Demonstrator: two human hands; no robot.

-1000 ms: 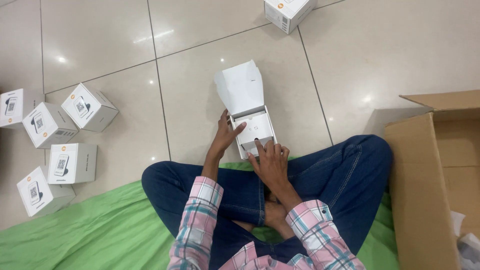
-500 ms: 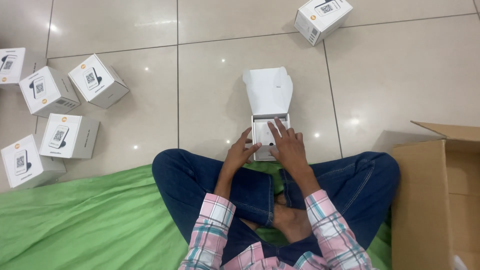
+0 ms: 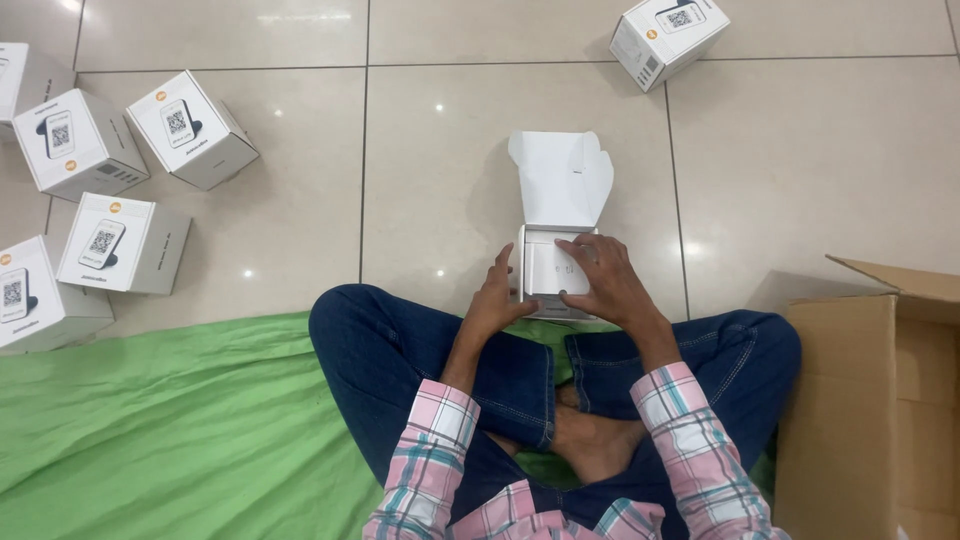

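Observation:
A small white carton (image 3: 545,270) stands on the tiled floor in front of my crossed legs, its lid flap (image 3: 560,180) tipped up and back. My left hand (image 3: 497,298) grips the carton's left side. My right hand (image 3: 605,278) lies flat over the open top, fingers pressing on the white insert inside. What sits under the insert is hidden.
Several shut white cartons (image 3: 120,240) with printed panels lie on the floor at the left, and one more white carton (image 3: 668,38) at the top right. A big open brown cardboard box (image 3: 870,400) stands at my right. A green cloth (image 3: 160,420) covers the floor under me.
The view has shifted a little and the carton now sits more central. My right hand has slid further over the open top; my left hand stays on the left side.

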